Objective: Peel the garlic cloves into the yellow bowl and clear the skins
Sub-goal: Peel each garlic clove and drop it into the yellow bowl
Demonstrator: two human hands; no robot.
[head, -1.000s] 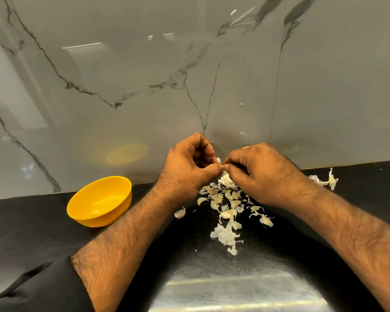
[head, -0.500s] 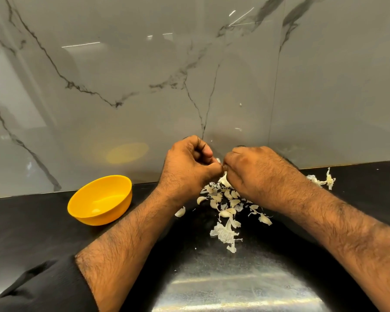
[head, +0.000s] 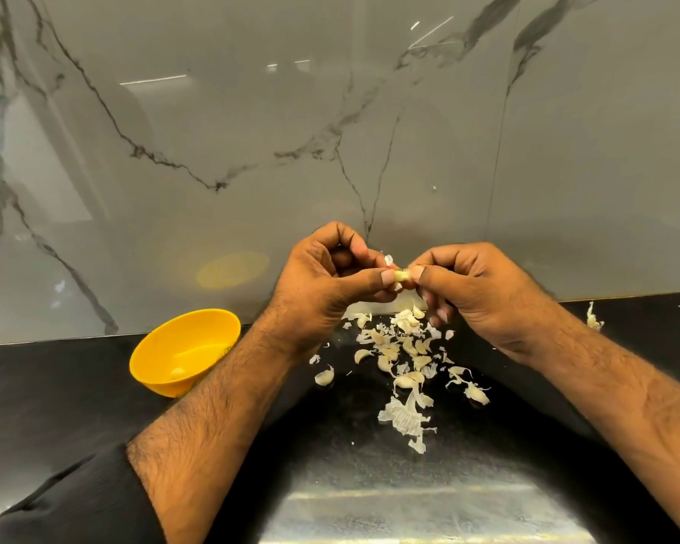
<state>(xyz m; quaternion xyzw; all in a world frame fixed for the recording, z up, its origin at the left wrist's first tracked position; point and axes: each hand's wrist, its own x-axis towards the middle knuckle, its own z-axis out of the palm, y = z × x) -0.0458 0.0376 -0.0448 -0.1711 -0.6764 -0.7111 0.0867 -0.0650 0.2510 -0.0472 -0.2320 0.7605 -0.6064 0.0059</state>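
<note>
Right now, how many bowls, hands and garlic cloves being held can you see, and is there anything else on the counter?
Yellow bowl: 1
Hands: 2, left hand and right hand
Garlic clove pinched between both hands: 1
Pile of loose skins and cloves on the black counter: 1 pile, pieces too many and overlapping to count
Total: 5

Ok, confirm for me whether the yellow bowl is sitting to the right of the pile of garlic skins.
No, the yellow bowl sits on the counter to the left of the garlic skins, beyond the left forearm.
</note>
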